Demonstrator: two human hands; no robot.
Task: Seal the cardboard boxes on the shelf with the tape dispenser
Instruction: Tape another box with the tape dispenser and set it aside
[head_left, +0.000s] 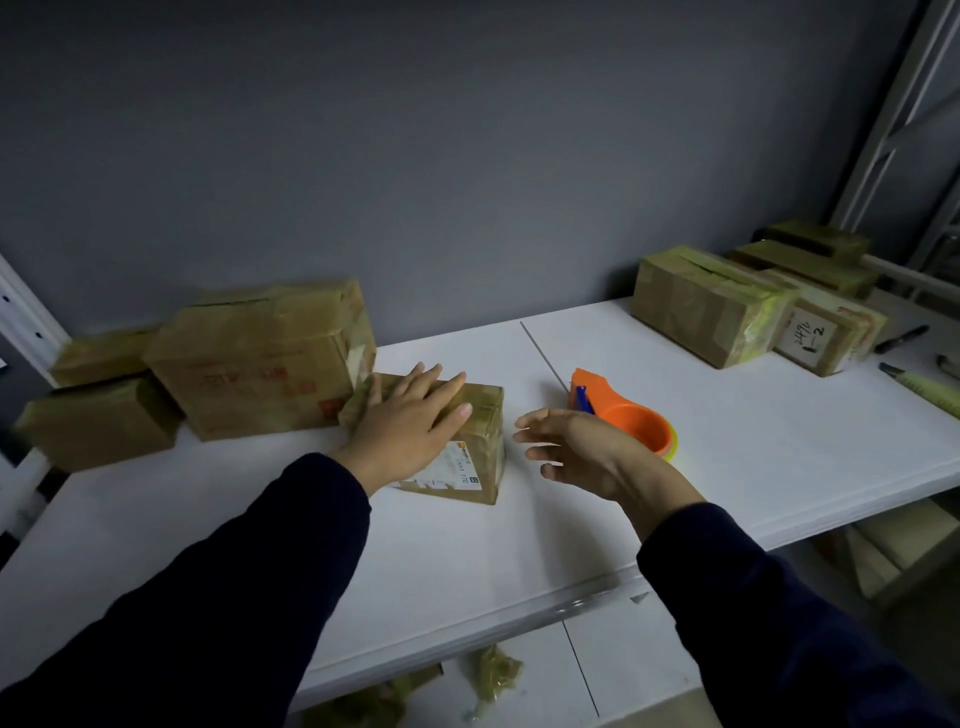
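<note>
The white shelf (675, 467) has loads of bare surface, mostly in the middle and toward the front lip. The biggest thing on it is the big carton (260, 358) at the back left, then a cluster of taped boxes (706, 306) at the far right. The small box (478, 447) sits in the middle with its left end right up against the big carton.

The orange tape dispenser (623, 415) lies on the shelf just right of the small box, and nobody's holding it. The left hand (405, 421) is spread flat on top of the small box, fingers straight, pressing rather than gripping. The right hand (582, 452) hovers between box and dispenser, fingers loosely apart, holding nothing.

My worry is that a flat palm is the only thing pinning that box. I'd guess a hard pull on the tape could skid or twist it and wrinkle the strip. A careless grab could also shove the dispenser away, though there's bare shelf to its right. A marker (901, 339) lies near the far right edge, well out of the way.
</note>
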